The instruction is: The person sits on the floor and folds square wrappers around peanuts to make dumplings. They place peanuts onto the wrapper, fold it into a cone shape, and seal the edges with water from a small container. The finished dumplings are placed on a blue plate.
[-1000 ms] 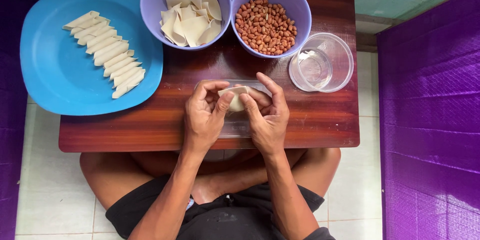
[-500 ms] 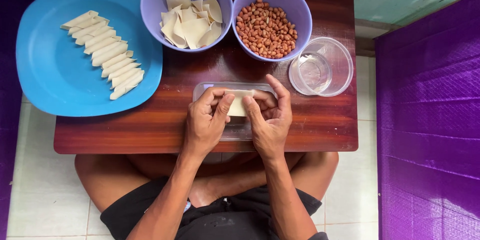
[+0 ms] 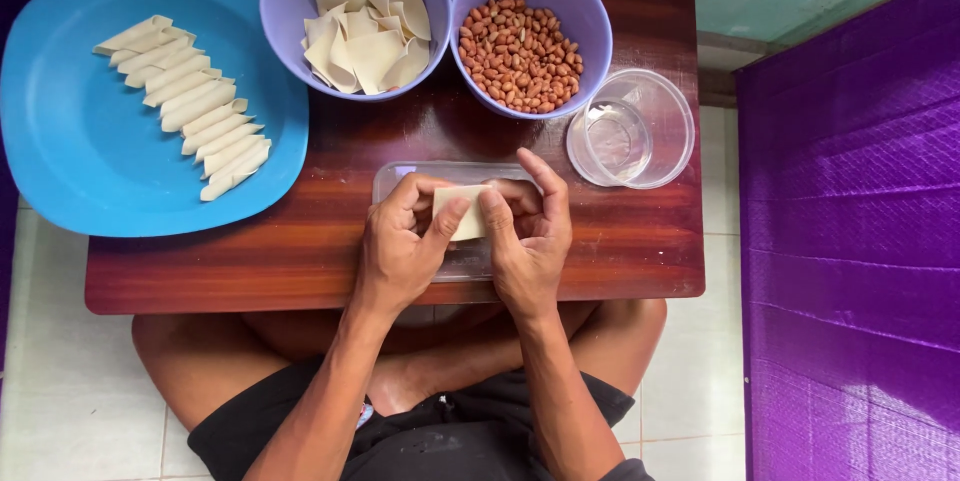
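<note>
Both hands meet over a clear plastic lid (image 3: 400,178) lying flat on the small wooden table (image 3: 620,241). My left hand (image 3: 400,246) and my right hand (image 3: 528,236) pinch one pale dough wrapper (image 3: 462,211) between thumbs and fingers, folded into a small flat rectangle. What is inside the wrapper is hidden. Directly beyond the hands stand a purple bowl of loose dough wrappers (image 3: 360,36) and a purple bowl of peanuts (image 3: 520,51).
A blue plate (image 3: 70,161) at the far left carries a row of several finished rolled wrappers (image 3: 190,106). A clear plastic cup of water (image 3: 630,131) sits to the right of the hands. A purple cloth (image 3: 850,241) covers the floor on the right. My crossed legs are under the table.
The wrapper between my fingers has gone from a loose, rounded fold to a flatter, squarer packet. My hands stayed over the clear lid.
</note>
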